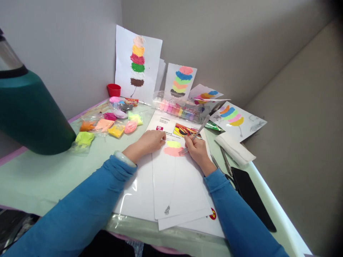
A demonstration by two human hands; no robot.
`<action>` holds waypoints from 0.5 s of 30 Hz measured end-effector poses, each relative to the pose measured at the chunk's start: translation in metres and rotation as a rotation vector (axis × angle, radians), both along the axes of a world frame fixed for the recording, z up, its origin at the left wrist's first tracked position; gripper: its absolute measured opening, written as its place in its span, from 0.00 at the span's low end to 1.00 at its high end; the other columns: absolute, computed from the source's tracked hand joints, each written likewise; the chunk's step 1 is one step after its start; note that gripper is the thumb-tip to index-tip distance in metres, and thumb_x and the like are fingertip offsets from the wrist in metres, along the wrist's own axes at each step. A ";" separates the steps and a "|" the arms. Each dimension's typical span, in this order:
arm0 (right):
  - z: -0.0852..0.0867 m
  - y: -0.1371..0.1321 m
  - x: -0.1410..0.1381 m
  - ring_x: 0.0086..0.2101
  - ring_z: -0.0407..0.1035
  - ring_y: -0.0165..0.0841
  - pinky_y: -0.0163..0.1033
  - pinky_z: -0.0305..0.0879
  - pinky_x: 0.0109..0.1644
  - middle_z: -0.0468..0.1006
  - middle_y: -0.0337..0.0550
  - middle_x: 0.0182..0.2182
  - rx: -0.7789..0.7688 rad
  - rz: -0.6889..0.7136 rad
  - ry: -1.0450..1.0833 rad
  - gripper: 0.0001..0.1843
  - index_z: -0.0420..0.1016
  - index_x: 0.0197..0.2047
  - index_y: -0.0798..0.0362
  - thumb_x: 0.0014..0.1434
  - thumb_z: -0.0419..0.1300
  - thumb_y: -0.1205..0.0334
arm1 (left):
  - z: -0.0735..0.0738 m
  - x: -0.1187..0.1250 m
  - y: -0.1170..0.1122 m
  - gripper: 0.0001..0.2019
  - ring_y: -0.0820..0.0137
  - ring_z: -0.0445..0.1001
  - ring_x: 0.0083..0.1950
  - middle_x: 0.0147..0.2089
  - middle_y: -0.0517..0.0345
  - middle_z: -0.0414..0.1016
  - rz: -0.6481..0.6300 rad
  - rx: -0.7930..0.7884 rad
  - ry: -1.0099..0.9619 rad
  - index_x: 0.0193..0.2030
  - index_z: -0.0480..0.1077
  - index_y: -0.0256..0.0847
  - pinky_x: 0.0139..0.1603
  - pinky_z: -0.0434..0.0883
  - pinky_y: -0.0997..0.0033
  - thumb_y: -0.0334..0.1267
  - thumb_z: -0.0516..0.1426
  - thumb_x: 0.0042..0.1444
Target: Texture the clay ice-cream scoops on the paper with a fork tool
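Note:
A metal fork (200, 127) is gripped in my right hand (197, 150), its tines touching the right end of a flat pink clay patch (173, 151). Above that patch lies a smaller yellow clay patch (174, 144). Both sit on a white sheet of paper (166, 185) with a thin drawn line and a small dark sketch (167, 210) near its bottom. My left hand (150, 142) rests at the sheet's upper left edge, fingers bent and pressed together; whatever is under the fingertips is hidden.
Bagged coloured clay (116, 130) lies at left beside a large green bottle (32, 110). Painted cards (151, 71) lean at the back behind a clear clay box (179, 109). At right are a tissue (235, 148), scissors (230, 180) and a black phone-like slab (253, 200).

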State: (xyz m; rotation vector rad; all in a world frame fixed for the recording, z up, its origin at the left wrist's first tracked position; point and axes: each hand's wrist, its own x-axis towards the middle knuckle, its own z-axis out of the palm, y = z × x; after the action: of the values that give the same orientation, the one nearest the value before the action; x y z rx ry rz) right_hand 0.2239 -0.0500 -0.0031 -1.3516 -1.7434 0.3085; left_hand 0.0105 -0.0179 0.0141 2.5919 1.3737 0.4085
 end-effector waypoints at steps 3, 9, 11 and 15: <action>0.000 0.000 0.000 0.20 0.61 0.27 0.34 0.56 0.28 0.64 0.35 0.15 0.001 0.005 0.001 0.21 0.62 0.17 0.52 0.59 0.51 0.54 | 0.000 0.000 0.000 0.10 0.63 0.73 0.39 0.38 0.53 0.77 -0.004 0.005 -0.007 0.39 0.70 0.41 0.37 0.65 0.68 0.36 0.50 0.53; -0.001 0.000 0.000 0.20 0.60 0.27 0.34 0.55 0.28 0.63 0.34 0.15 0.003 0.017 0.005 0.21 0.61 0.17 0.52 0.60 0.51 0.54 | 0.000 0.000 0.000 0.11 0.64 0.73 0.39 0.39 0.53 0.77 0.000 0.003 0.013 0.39 0.71 0.41 0.38 0.65 0.68 0.36 0.50 0.53; -0.001 0.000 0.000 0.20 0.60 0.26 0.34 0.55 0.28 0.63 0.34 0.15 -0.001 0.022 0.008 0.21 0.61 0.17 0.52 0.60 0.51 0.54 | -0.001 0.000 0.001 0.11 0.64 0.73 0.39 0.39 0.54 0.77 -0.001 0.006 0.019 0.40 0.71 0.42 0.38 0.65 0.68 0.37 0.50 0.54; -0.001 0.000 0.000 0.20 0.60 0.26 0.34 0.55 0.28 0.62 0.34 0.15 -0.008 0.022 0.013 0.21 0.61 0.17 0.52 0.59 0.52 0.54 | -0.001 0.000 0.001 0.11 0.64 0.73 0.40 0.39 0.53 0.77 -0.004 0.006 0.019 0.40 0.71 0.42 0.38 0.65 0.68 0.37 0.49 0.54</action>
State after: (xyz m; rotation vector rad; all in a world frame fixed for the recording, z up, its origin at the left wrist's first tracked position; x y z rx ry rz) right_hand 0.2238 -0.0503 -0.0037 -1.3338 -1.7495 0.3360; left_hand 0.0106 -0.0166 0.0134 2.6093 1.3748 0.3886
